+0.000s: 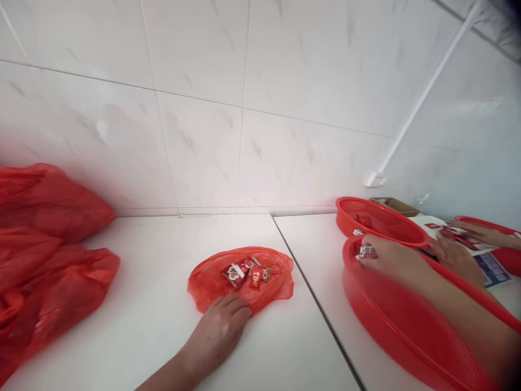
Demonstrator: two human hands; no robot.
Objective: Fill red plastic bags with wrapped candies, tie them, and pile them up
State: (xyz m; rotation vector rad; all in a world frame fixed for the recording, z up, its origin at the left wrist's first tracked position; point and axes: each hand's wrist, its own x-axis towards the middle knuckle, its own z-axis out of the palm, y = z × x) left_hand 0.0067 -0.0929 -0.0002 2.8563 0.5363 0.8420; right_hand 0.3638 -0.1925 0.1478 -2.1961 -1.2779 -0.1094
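My left hand [222,326] is closed on the near rim of a red plastic bag [203,282], which lies spread open on the white table. Inside the bag are a dark red packet [234,275], a small red-wrapped piece [256,277] and a brownish wrapped piece [266,274]. Over the far end of a large red plastic basket [391,336], my right hand [380,255] pinches a small wrapped packet [367,251] with a dark-and-white pattern. My right forearm reaches across that basket.
Filled red bags [49,260] are piled at the left. Behind the near basket stands another red basket [380,217], with a cardboard box [396,206] beyond. At the right, another person's hands [458,258] are near printed packets. A seam [317,304] divides the tabletops; a tiled wall rises behind.
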